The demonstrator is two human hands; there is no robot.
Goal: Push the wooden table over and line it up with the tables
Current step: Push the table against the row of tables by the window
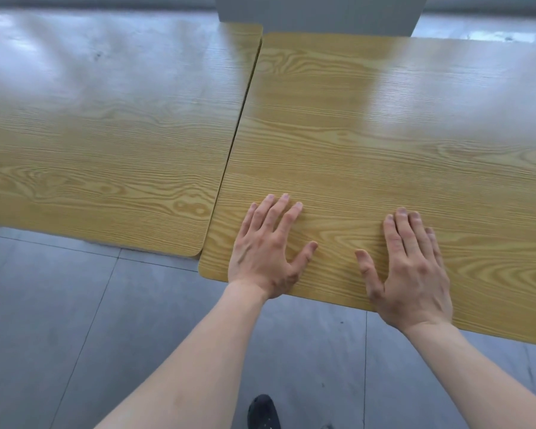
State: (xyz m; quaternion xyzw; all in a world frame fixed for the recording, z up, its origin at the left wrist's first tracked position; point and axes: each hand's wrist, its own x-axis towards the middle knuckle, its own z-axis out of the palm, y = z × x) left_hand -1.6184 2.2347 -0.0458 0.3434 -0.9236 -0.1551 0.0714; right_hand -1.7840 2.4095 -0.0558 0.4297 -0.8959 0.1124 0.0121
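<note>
Our two hands lie flat on a wooden table (384, 144).

Our left hand (268, 246) and right hand (412, 267) press near its front edge, apart, fingers straight. It sits just beside the neighbouring table (106, 144), its front edge nearer us.

Grey floor tiles (75, 320) run under everything, thin joint lines crossing them. A dark shoe (263, 411) shows at the bottom edge. At the far end stands a pale grey pillar (319, 13).
</note>
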